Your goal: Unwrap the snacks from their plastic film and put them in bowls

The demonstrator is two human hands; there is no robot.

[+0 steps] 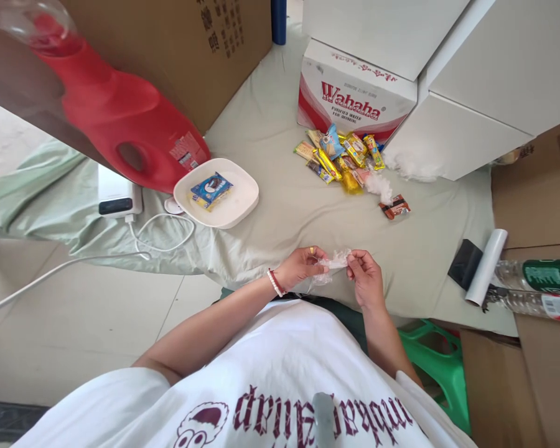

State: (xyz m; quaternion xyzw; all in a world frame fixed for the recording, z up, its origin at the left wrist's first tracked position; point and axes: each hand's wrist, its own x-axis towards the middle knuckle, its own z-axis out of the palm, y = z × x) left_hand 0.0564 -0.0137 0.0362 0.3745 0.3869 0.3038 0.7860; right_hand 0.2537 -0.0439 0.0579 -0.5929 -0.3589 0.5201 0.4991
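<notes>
Between my two hands a crinkled clear plastic wrapper [338, 260] is stretched, close to the front edge of the cloth-covered surface. My left hand [303, 266], with a ring and a beaded bracelet, pinches its left end, and a loose flap hangs below. The fingertips of my right hand [364, 274] grip the other end. Whether anything is inside the wrapper I cannot tell. Beyond my hands lies a pile of small packaged snacks [348, 155], with a brown-red packet [394, 206] at its near right. A white bowl [242, 208] to the left holds a blue packet [211, 186] and a yellowish one.
A large red detergent bottle [135, 118] leans behind the bowl, beside a white power bank [116, 190] with a cable. A Wahaha carton [354, 93] and white boxes stand at the back. Plastic bottles [541, 274] lie at right, above a green stool [441, 361].
</notes>
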